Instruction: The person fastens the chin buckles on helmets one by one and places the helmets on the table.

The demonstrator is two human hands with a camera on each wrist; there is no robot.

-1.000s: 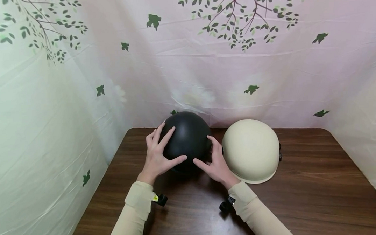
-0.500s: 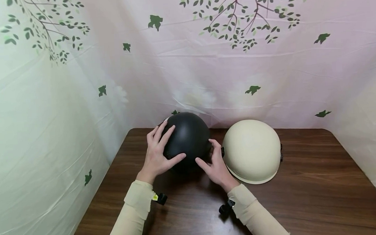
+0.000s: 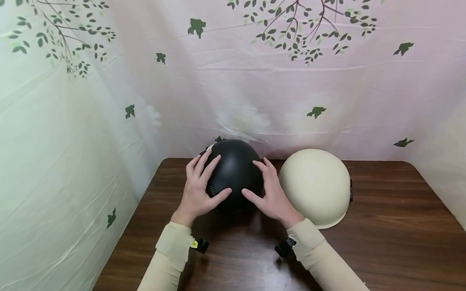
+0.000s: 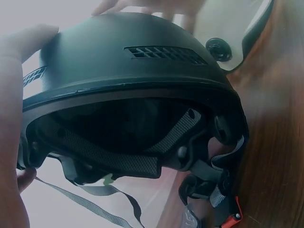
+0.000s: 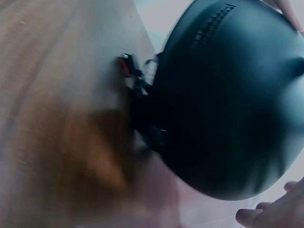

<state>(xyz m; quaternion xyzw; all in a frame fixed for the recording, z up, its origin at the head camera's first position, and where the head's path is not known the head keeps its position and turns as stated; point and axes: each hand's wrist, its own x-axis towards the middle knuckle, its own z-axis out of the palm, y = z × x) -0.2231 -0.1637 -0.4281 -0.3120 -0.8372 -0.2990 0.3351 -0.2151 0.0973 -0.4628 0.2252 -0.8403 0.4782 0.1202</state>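
— And the hands had it framed; the left hand (image 3: 197, 189) curved wide round the black helmet (image 3: 235, 169), holding its side!

— The right hand (image 3: 272, 196) was spread too, thumb and fingers at the opposite side; how firmly it touched, I couldn't tell!

— Underneath, what a view; the shell gaped dark, a grey strap (image 4: 88, 204) trailed below, a red-edged buckle (image 4: 232, 220) showed at the corner!

— That helmet was towards the far edge of the tabletop (image 3: 392, 216); lifted or resting, I couldn't say!

— Just beside the right hand sat a cream helmet (image 3: 316, 183), dome up; behind everything, a pale curtain (image 3: 254, 92) with leafy branches!
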